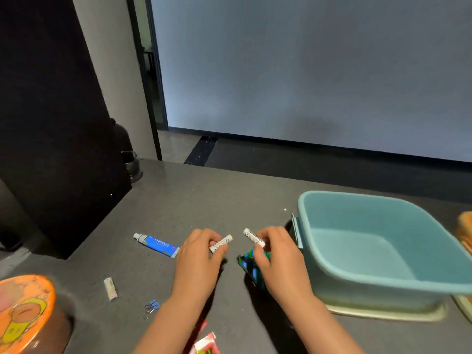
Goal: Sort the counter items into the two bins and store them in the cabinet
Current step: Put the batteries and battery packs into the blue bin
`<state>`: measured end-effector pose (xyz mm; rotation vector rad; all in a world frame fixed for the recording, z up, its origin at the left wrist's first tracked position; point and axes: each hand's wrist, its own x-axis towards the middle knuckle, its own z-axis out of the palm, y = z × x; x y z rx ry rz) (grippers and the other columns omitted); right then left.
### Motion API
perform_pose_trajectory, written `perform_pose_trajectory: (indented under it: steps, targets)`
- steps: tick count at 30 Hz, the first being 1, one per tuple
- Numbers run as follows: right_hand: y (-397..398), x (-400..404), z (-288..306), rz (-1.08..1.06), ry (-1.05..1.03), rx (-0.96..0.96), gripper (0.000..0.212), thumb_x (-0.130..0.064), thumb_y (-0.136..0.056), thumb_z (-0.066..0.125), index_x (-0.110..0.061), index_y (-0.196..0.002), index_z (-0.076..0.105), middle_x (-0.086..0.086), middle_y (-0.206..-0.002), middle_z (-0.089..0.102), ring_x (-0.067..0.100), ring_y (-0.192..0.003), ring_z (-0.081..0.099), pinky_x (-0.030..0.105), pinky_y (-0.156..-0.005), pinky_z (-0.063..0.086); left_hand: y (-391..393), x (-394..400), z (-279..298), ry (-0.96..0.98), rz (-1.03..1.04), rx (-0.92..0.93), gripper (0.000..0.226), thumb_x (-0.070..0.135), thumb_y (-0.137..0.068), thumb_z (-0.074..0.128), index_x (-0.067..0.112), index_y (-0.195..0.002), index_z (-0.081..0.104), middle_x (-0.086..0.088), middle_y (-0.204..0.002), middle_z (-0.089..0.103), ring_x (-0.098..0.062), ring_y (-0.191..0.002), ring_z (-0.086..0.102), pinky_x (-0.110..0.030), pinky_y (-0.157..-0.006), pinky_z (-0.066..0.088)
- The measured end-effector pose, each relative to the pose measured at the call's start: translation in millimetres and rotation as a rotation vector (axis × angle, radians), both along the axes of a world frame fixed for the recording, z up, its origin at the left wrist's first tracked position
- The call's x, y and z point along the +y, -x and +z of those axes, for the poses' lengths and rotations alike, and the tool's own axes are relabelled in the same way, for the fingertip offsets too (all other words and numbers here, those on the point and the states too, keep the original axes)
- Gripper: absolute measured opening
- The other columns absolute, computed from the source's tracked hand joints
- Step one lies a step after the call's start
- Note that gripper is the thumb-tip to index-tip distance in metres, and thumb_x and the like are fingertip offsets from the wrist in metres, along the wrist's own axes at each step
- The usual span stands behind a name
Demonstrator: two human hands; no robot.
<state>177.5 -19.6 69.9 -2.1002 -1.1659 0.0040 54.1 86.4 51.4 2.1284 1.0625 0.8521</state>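
Observation:
My left hand pinches a small white battery just above the grey counter. A second white battery is pinched by my right hand, which hovers over a blue-green patterned object lying on the counter. The teal bin stands empty just right of my right hand, stacked on a cream-coloured one. On the counter to the left lie a blue-and-white tube, a third white battery and a blue binder clip.
An orange cartoon-printed lid sits at the near left corner. A red-and-white packet lies at the bottom edge. A glass stands at the counter's far left by a dark cabinet. An orange object shows at the right edge.

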Motion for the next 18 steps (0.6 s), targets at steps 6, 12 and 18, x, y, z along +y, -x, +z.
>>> perform_pose_trajectory:
  steps: [6,12,18]
  targets:
    - [-32.0,-70.9,32.3,-0.209,-0.192,-0.118,0.007,-0.017,-0.080,0.066,-0.021,-0.083,0.060,-0.011,-0.080,0.054,0.011,-0.076,0.051,0.023,-0.069,0.032,-55.4,-61.8,50.8,-0.087,-0.194,-0.137,0.010,0.026,-0.082,0.068,0.029,-0.079,0.058,0.013,-0.082,0.054,-0.002,-0.081,0.053,-0.019,-0.072,0.040]
    - [-88.3,-129.2,26.1,-0.435,-0.016,-0.123,0.003,-0.027,-0.085,0.059,-0.026,-0.088,0.060,-0.014,-0.088,0.058,0.011,-0.090,0.052,0.029,-0.079,0.028,-126.1,-114.8,42.1,-0.160,-0.270,0.048,0.014,0.042,-0.088,0.057,0.028,-0.089,0.058,0.012,-0.091,0.055,-0.014,-0.094,0.049,-0.029,-0.083,0.034]
    - [-101.3,-127.0,12.9,-0.408,0.076,-0.076,0.009,-0.029,-0.087,0.058,-0.026,-0.092,0.064,-0.013,-0.090,0.059,0.014,-0.095,0.053,0.029,-0.081,0.028,-138.2,-116.7,32.7,-0.162,-0.226,0.127,0.021,0.042,-0.089,0.055,0.027,-0.102,0.060,0.009,-0.103,0.058,-0.016,-0.104,0.045,-0.028,-0.088,0.033]
